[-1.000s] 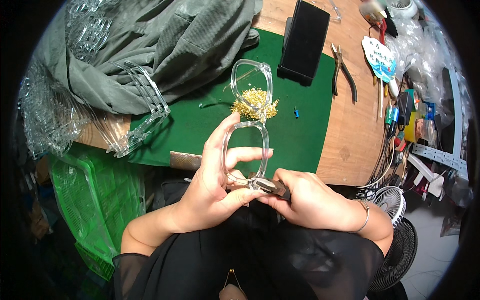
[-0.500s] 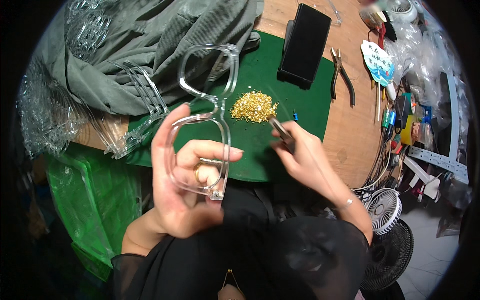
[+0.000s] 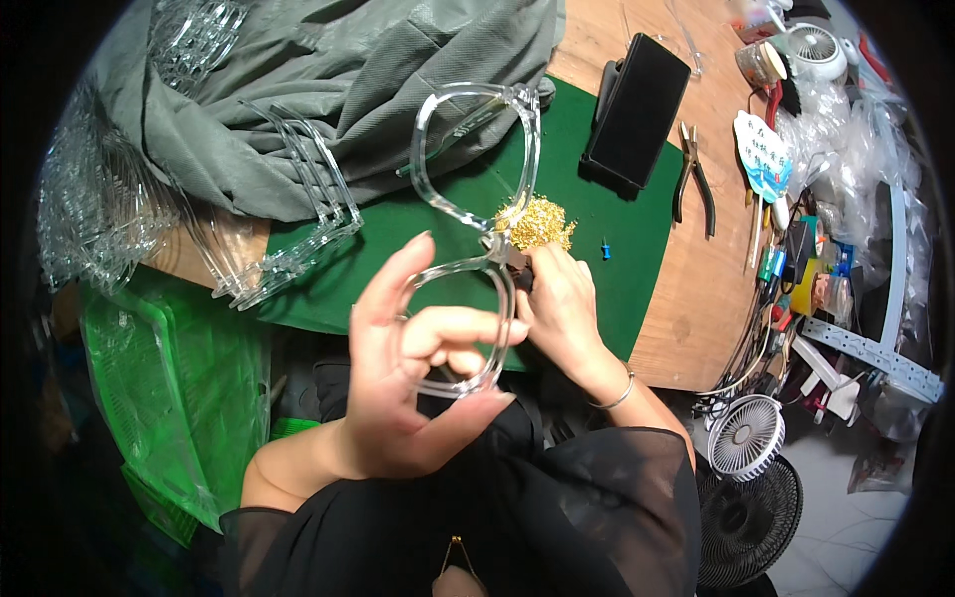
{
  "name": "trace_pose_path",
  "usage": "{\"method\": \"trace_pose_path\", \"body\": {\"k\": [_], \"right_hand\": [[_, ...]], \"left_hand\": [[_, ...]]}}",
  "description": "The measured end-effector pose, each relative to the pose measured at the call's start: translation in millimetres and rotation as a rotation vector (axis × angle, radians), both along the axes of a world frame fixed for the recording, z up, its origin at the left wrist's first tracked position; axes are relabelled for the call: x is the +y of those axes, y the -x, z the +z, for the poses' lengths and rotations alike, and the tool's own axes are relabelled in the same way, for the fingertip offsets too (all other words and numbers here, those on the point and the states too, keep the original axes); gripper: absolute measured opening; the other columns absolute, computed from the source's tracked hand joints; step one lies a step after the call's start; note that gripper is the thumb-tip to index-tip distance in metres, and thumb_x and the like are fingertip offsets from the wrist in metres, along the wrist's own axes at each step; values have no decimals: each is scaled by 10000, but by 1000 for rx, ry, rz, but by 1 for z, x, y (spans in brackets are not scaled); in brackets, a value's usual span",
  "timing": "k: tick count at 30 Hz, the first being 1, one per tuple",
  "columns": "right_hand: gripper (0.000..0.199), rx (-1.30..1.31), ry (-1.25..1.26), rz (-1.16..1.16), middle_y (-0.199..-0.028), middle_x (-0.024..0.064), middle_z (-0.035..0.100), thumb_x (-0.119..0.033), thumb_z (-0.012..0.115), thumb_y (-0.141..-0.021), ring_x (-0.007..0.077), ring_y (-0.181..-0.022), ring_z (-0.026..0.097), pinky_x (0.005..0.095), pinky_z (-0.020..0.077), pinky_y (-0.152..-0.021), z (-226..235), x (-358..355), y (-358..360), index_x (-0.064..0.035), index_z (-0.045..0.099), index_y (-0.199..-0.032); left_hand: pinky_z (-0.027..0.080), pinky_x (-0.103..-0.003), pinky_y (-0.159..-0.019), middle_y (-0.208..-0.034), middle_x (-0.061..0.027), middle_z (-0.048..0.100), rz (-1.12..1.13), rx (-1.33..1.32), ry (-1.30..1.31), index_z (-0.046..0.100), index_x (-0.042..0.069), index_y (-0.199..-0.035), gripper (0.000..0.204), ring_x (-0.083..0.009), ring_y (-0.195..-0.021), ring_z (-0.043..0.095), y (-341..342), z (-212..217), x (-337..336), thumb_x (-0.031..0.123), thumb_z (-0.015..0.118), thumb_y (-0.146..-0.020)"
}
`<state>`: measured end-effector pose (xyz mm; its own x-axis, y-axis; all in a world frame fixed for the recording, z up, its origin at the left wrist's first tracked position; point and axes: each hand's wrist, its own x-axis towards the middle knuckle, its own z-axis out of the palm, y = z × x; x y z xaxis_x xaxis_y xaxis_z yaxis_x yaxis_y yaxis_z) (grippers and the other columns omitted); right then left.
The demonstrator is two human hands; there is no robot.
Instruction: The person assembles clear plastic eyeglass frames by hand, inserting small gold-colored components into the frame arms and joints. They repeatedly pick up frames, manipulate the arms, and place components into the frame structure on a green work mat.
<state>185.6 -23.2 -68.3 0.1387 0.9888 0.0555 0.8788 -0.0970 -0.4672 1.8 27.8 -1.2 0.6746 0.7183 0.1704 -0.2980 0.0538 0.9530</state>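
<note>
My left hand (image 3: pixel 418 388) holds a clear plastic eyeglass frame (image 3: pixel 527 149) upright by its lower lens rim, with the fingers curled through the opening. My right hand (image 3: pixel 562 308) is just behind the frame's bridge, its fingers pinched on a small dark tool (image 3: pixel 519 276) whose tip is hidden by the frame. A pile of tiny gold parts (image 3: pixel 542 221) lies on the green mat (image 3: pixel 627 209) right above that hand.
A stack of clear frames (image 3: pixel 298 229) leans by a grey cloth (image 3: pixel 328 90) at the left. A black case (image 3: pixel 637 109), pliers (image 3: pixel 691 179) and a small blue piece (image 3: pixel 605 249) sit nearby. There is tool clutter at the right, a fan (image 3: pixel 746 438) below it and a green bag (image 3: pixel 169 378) lower left.
My left hand has lifted the frame up and to the right. My right hand has drawn back from the gold pile to the frame's bridge.
</note>
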Motion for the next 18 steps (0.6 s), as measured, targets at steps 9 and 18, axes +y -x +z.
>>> {"method": "trace_pose_path", "body": {"k": [9, 18], "right_hand": [[126, 1007, -67, 31, -804, 85, 561, 38, 634, -791, 147, -738, 548, 256, 446, -649, 81, -28, -5, -21, 548, -860], [132, 983, -428, 272, -751, 74, 605, -73, 714, -778, 192, -656, 561, 304, 431, -613, 62, -25, -1, -26, 597, -817]], "left_hand": [[503, -264, -787, -1253, -271, 479, -87, 29, 82, -26, 101, -1409, 969, -157, -849, 639, -16, -2, -6, -125, 644, -746], [517, -304, -805, -1257, -291, 468, -108, 84, -125, -32, 81, -1401, 944, -233, -950, 630, -16, 1, -13, -117, 637, -766]]}}
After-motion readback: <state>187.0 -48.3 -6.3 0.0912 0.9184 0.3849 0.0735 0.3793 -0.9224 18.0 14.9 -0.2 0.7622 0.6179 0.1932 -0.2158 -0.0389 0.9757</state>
